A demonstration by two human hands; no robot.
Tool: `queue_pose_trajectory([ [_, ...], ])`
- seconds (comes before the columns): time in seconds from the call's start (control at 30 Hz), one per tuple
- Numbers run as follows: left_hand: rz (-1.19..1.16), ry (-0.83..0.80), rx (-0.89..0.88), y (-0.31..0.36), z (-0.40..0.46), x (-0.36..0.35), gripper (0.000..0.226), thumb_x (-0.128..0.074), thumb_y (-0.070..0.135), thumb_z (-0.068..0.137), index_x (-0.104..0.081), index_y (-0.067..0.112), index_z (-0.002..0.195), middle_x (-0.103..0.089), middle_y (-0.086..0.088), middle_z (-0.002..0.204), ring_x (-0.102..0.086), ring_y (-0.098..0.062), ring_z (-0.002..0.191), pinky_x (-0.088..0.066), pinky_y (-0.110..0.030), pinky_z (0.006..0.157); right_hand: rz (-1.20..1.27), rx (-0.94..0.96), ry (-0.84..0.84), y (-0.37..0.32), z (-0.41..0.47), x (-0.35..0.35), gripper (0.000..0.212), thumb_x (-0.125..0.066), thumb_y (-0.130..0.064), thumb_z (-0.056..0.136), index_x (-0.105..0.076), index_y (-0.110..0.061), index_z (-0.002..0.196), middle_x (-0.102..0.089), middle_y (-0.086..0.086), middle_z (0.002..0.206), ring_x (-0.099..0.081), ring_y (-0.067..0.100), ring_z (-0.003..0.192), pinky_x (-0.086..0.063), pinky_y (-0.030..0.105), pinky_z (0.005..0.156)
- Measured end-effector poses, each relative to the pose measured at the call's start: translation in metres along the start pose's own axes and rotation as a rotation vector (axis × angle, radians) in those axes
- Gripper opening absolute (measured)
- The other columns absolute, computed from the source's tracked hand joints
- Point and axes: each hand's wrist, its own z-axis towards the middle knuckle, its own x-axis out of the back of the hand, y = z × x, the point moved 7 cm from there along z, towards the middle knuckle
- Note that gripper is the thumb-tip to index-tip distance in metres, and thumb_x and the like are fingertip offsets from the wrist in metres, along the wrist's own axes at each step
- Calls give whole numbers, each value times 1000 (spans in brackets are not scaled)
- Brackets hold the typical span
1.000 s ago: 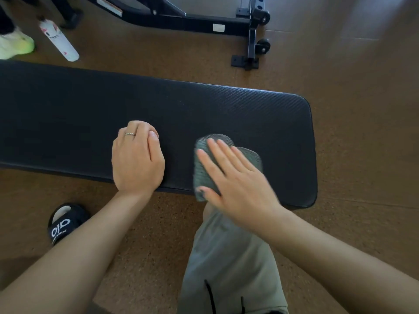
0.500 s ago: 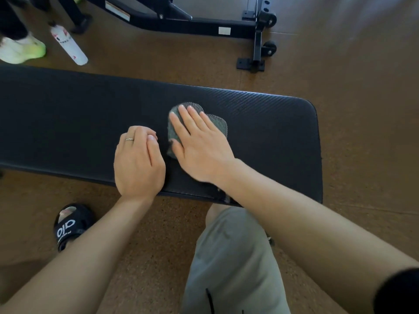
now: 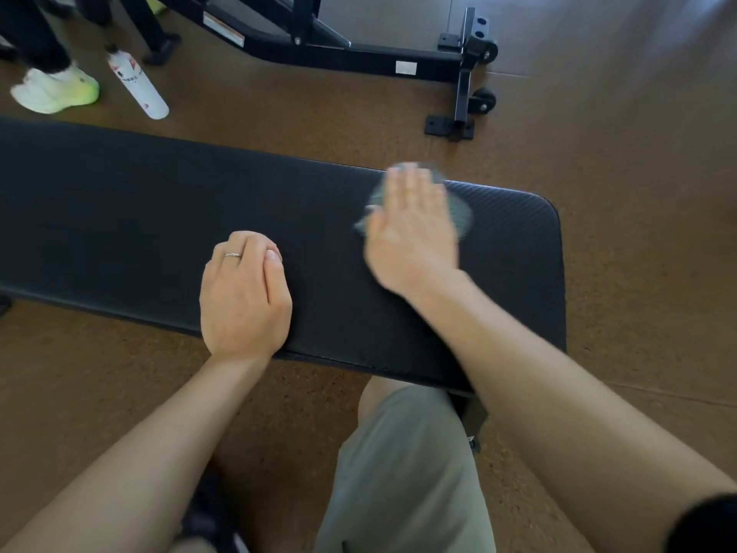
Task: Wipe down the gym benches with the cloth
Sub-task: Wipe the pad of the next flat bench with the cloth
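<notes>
bench pad (image 3: 159, 217): black, with a fine diagonal weave pattern showing at its 3 o'clock end
cloth (image 3: 458, 211): grey-green, blurred
floor (image 3: 638, 153): brown, speckled dark like cork
frame (image 3: 359, 59): black metal at 12 o'clock, with white stickers
bottle (image 3: 137, 87): white with red and dark markings, at 11 o'clock
shoe (image 3: 54, 89): white shading to neon yellow-green
shorts (image 3: 402, 472): plain olive-grey
ring (image 3: 232, 255): silver
sleeve (image 3: 706, 524): black, at 5 o'clock

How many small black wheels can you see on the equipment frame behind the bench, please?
2: one wheel at the top of the black frame's upright end piece, one wheel lower down near its foot. Others may be hidden or out of view.
</notes>
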Motion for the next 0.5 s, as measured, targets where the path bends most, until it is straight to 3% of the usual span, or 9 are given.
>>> queue_pose_trajectory([
  [0.1,-1,-10,-11,-2,1,1,26,-34,17,103,-58,13,94,-62,-2,104,-54,-22,92,-44,-40,79,-2,284,-48,-77,4,-16,62,-20,-37,109,-9,-8,163,-6,13,171,-3,29,158,-1,44,128],
  [0.2,-16,-19,-19,-5,2,1,27,-34,18,103,-58,13,96,-62,-1,105,-54,-21,94,-45,-40,80,-18,348,-44,-66,6,-10,61,-16,-40,109,-11,-13,163,-7,8,171,-3,23,158,-2,41,128],
  [0.4,-41,-44,-6,-3,0,-1,27,-32,20,101,-57,15,91,-61,0,105,-52,-21,93,-44,-41,82,-38,-182,5,92,-12,20,61,-12,-39,109,-5,-15,164,0,6,172,2,21,158,3,38,128],
  [0.5,-32,-51,-29,-2,2,-3,30,-30,22,101,-58,15,91,-62,-1,104,-52,-21,94,-40,-37,85,-17,-303,47,69,-13,13,62,-12,-39,108,-1,-12,163,3,8,171,5,23,158,3,42,128],
])
